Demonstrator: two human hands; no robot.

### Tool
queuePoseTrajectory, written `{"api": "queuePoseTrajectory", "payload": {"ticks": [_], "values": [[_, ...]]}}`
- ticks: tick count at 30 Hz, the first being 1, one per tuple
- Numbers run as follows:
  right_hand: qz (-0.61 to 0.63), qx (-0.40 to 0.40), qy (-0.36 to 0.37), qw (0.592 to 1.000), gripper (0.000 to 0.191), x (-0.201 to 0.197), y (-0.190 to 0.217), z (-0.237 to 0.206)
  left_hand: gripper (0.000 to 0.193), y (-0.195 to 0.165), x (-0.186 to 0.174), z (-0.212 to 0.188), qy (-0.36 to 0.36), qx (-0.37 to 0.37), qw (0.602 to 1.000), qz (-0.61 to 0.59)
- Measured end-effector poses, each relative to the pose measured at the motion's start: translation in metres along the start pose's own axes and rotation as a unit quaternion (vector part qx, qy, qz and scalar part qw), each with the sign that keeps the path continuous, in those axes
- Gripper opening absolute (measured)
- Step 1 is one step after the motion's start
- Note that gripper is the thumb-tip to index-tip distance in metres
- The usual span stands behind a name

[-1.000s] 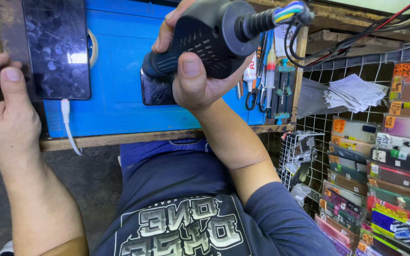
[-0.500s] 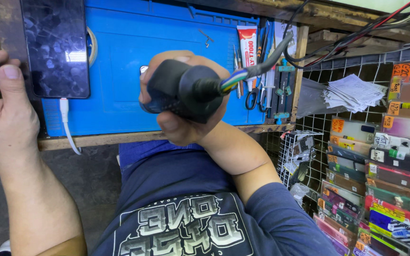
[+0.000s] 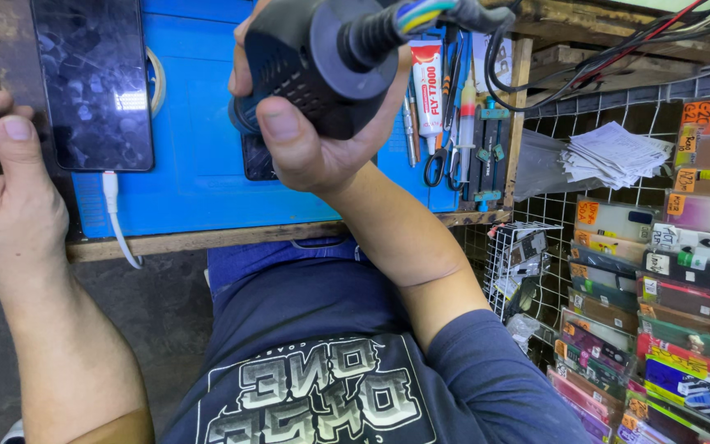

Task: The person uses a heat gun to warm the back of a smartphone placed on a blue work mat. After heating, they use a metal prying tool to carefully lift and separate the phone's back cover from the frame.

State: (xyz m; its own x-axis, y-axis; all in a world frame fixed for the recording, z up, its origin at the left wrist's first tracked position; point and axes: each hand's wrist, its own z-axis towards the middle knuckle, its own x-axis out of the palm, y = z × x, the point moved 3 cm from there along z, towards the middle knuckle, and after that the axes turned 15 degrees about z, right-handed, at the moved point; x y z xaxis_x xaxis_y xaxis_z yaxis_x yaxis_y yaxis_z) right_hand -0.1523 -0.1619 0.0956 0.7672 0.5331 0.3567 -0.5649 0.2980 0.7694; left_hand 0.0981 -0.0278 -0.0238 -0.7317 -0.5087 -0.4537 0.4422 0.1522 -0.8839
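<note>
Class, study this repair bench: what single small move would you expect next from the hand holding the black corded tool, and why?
Probably lower the black corded tool toward the small dark part on the blue mat. The right hand holds it raised, its front end facing that part, while the left hand rests beside the plugged-in phone.

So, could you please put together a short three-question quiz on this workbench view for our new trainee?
1. True or false: the right hand grips a black corded tool.
2. What is plugged into the bottom of the dark phone?
3. Where is the left hand? A) on the scissors B) by the phone's left edge C) on the wire rack

Key: 1 true; 2 a white cable; 3 B
</note>
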Motion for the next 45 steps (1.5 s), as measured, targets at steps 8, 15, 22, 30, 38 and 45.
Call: {"api": "queuePoseTrajectory", "payload": {"ticks": [8, 15, 22, 30, 38, 45], "values": [[-0.005, -0.055, -0.025, 0.998, 0.048, -0.008, -0.007, -0.001, 0.027, 0.005, 0.0, -0.001, 0.004, -0.003, 1.0, -0.006], [-0.022, -0.054, -0.027, 0.998, 0.045, -0.026, -0.002, -0.006, 0.028, 0.011, 0.0, -0.001, 0.003, 0.007, 1.0, -0.014], [-0.015, -0.103, -0.067, 0.992, 0.054, -0.036, 0.004, -0.008, 0.025, 0.014, 0.001, -0.002, 0.001, 0.009, 1.0, -0.007], [-0.011, -0.118, -0.101, 0.988, 0.054, -0.052, 0.014, -0.013, 0.023, 0.011, 0.0, -0.003, -0.004, 0.021, 1.0, 0.014], [-0.068, -0.152, -0.112, 0.98, 0.054, -0.073, 0.026, -0.014, 0.022, 0.01, 0.003, -0.002, -0.011, 0.024, 1.0, -0.008], [-0.072, -0.158, -0.134, 0.976, 0.059, -0.09, 0.038, -0.021, 0.022, 0.01, 0.002, -0.003, -0.01, 0.019, 1.0, 0.005]]}}
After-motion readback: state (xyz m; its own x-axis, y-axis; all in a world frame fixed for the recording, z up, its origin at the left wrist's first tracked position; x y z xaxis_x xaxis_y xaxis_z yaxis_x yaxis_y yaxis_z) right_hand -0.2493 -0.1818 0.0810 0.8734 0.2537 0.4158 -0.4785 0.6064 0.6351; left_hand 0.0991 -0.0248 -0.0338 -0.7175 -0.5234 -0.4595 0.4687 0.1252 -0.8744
